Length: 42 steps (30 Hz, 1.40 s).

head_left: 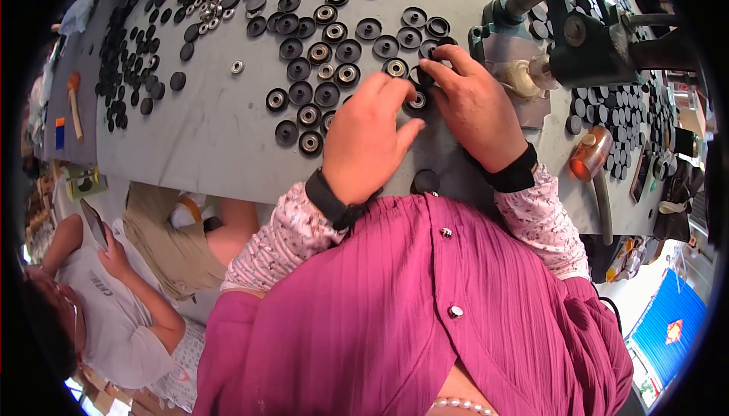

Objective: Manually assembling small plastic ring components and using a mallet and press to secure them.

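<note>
Black caps (369, 29), upper centre | prob light, stiff; grab rims | left hand (368, 135): thumb spread | right hand (480, 108): pinching? can't tell

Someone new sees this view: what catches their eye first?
The magenta top, filling the lower middle. Above it, the left hand and right hand are among round black parts scattered over the grey table. A dark green machine stands at upper right, with a mallet below it.

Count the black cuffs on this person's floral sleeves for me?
2: the left cuff, just behind the left hand, and the right cuff, just behind the right hand.
</note>
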Motion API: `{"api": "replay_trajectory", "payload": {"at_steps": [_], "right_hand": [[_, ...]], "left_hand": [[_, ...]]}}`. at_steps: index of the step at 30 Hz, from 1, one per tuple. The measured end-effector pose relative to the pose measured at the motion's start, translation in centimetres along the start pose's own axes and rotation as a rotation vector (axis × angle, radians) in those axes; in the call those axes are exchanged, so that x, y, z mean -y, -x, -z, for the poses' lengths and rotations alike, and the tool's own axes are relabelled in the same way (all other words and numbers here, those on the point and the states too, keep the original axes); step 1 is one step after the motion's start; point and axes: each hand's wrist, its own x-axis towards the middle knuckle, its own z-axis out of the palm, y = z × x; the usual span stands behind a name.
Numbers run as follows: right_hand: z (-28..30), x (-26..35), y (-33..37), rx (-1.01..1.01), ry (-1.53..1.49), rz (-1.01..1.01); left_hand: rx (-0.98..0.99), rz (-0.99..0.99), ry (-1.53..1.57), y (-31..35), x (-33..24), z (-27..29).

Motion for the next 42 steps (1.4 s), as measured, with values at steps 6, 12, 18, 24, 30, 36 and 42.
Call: {"api": "replay_trajectory", "payload": {"at_steps": [6, 12, 18, 24, 30, 36, 42], "right_hand": [[3.3, 1.5, 2.8, 0.292, -0.123, -0.208], [3.9, 2.4, 5.0, 0.540, -0.070, -0.383], [4.0, 2.1, 5.2, 0.364, -0.248, -0.219], [3.7, 2.0, 5.5, 0.209, -0.389, -0.304], [1.5, 2.8, 4.1, 0.240, -0.226, -0.060], [1.5, 3.3, 3.0, 0.315, -0.103, -0.031], [3.7, 2.3, 1.6, 0.434, -0.185, 0.025]], "left_hand": [[0.096, -0.056, -0.164, 0.6, -0.3, -0.1], [0.113, -0.009, -0.011, 1.9, -0.7, 0.3], [0.161, -0.004, 0.023, 1.9, 0.2, 0.1], [0.155, 0.109, 0.201, 1.9, 0.9, 0.6], [0.205, 0.240, 0.286, 1.3, 0.4, 1.3], [0.323, 0.325, 0.315, -0.5, 0.8, 1.6], [0.365, 0.197, 0.250, -0.3, 0.6, 1.8]]}}
